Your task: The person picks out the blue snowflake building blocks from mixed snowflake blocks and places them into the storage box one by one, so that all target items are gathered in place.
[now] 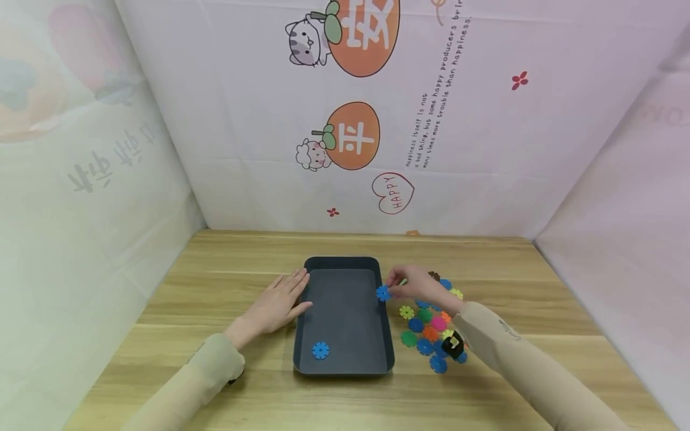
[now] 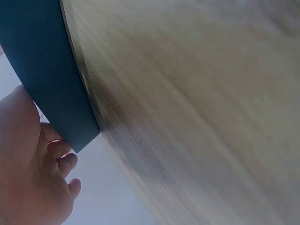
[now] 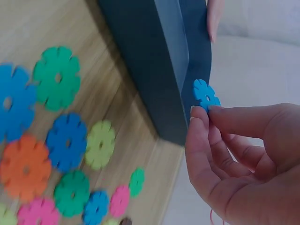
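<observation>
A dark grey rectangular tray [image 1: 345, 311] lies on the table between the two hands. My left hand [image 1: 276, 304] rests on its left rim with fingers extended; in the left wrist view those fingers [image 2: 65, 164] reach past the tray's outer wall [image 2: 51, 70]. Between thumb and fingertips, my right hand [image 1: 412, 282] pinches a blue snowflake disc [image 3: 206, 93] at the tray's right rim. Another blue snowflake disc [image 1: 320, 351] lies flat inside the tray, near its front left corner.
Right of the tray, under and beside the right forearm, several loose snowflake discs [image 1: 424, 346] in blue, green, orange, pink and yellow are spread over the wooden table [image 1: 259, 251]. Printed white cloth [image 1: 259, 179] hangs behind the table and along both sides.
</observation>
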Tool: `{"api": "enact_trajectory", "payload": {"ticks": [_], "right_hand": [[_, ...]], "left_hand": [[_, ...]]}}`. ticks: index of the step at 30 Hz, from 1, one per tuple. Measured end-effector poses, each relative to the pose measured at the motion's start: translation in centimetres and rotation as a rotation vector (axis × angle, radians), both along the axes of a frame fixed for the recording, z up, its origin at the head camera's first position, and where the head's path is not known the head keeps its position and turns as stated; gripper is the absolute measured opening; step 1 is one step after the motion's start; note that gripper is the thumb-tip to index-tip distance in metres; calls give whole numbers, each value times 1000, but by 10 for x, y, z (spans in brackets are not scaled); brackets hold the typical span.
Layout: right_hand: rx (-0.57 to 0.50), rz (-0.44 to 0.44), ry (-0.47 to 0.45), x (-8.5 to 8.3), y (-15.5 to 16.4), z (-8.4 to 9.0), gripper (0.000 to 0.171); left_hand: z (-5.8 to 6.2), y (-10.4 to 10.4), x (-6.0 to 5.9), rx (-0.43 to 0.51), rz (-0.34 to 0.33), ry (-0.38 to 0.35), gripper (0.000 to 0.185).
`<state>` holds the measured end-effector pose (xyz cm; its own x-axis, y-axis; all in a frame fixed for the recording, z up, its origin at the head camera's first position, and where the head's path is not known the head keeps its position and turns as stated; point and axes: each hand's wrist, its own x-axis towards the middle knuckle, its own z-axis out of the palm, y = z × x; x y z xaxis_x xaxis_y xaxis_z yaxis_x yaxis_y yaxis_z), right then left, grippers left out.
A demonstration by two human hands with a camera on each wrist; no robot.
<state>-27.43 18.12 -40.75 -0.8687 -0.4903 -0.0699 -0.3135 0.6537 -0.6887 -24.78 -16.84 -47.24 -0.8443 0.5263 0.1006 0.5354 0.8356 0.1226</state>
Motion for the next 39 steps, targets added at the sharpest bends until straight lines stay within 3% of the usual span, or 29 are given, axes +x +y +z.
{"api": "enact_trajectory", "payload": {"ticks": [8,19,39], "right_hand": [[9,49,-71,-1,-35,-8,3],[2,120,-89,3,-71,-13,4],[74,215,-122,18,-120,-27,4]], "left_hand": [[-1,-2,0,-8,0,9,71],[2,-6,-4,10,-30,-48,68],[2,-10,-7,-2,-58,-10,63]]}}
